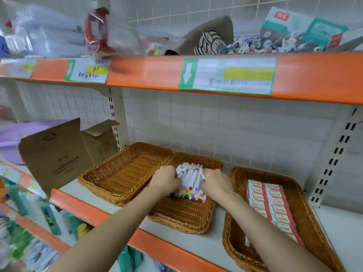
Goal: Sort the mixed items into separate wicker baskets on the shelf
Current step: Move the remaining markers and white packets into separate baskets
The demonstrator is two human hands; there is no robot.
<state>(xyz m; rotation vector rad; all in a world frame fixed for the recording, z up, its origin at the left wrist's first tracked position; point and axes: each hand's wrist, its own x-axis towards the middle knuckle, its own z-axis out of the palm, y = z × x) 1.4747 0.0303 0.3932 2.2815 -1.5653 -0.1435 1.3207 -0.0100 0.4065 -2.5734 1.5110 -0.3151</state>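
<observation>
Both hands (188,182) clasp round-capped markers (191,179) over ribbed wicker basket (182,214)

Three golden-brown wicker baskets (125,173) sit on a pale grey shelf (216,218) edged in bright orange. The markers (191,180) are white with caps in red, yellow, pink, purple and blue. The small boxes (273,205) are red and white. Overhead, a green-bordered label (227,75) carries a yellow block.
</observation>
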